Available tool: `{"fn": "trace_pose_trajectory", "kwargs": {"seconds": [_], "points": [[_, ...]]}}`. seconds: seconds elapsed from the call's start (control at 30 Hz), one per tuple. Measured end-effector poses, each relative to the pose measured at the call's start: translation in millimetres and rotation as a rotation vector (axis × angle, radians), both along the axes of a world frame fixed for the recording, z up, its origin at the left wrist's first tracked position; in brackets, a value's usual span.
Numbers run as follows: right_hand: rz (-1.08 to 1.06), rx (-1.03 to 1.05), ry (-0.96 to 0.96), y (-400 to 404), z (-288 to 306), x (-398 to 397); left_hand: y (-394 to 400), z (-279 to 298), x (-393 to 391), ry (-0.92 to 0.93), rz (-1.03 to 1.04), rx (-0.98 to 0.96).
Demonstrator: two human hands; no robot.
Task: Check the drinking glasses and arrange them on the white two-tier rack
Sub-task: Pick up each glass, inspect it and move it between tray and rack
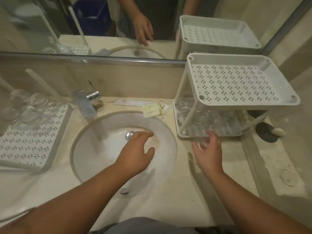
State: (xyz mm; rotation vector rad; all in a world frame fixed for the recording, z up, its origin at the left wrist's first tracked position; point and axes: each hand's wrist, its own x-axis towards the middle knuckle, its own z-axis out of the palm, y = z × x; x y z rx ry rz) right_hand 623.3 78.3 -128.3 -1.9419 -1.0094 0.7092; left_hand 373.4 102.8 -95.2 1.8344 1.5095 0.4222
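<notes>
Right hand (206, 149) apparently gripping a blurred drinking glass (201, 141) at white two-tier rack (236, 102) lower front edge. Left hand (136, 149) relaxed, empty, over sink (84, 132). Faucet (86, 103) behind.

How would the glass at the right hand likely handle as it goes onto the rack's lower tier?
The drinking glass looks clear and thin, so probably fragile against the white rack. The right hand meets it with fingertips only; smooth glass may slip. Seemingly light.

Bathroom: sink (84, 141), tap (85, 105), mirror (50, 22)
</notes>
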Motion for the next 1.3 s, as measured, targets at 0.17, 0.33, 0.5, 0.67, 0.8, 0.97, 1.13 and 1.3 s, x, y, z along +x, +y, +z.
{"fn": "trace_pose_trajectory", "kwargs": {"seconds": [0.17,0.33,0.5,0.67,0.8,0.97,1.13,1.3], "points": [[0.166,0.073,0.010,-14.4,5.8,-66.0,-10.1,5.2,-63.6,-0.105,0.096,0.010],[0.356,0.105,0.036,-15.4,11.6,-152.3,-13.1,14.5,-129.2,-0.162,0.211,0.003],[0.545,0.169,0.048,2.4,38.0,-237.4,-10.3,33.3,-190.8,-0.184,0.281,0.020],[0.645,0.208,0.033,28.9,59.7,-305.8,-4.6,61.1,-238.4,-0.255,0.320,0.105],[0.745,0.219,0.038,50.3,73.1,-349.8,3.7,76.6,-274.0,-0.282,0.387,0.147],[0.823,0.220,-0.057,79.6,76.1,-392.8,19.5,92.2,-312.8,-0.393,0.499,0.145],[0.893,0.257,-0.186,111.8,72.6,-428.1,38.1,92.2,-343.8,-0.407,0.588,0.134],[1.003,0.173,-0.426,142.7,64.5,-461.8,52.7,60.0,-366.1,-0.364,0.647,0.084]]}}
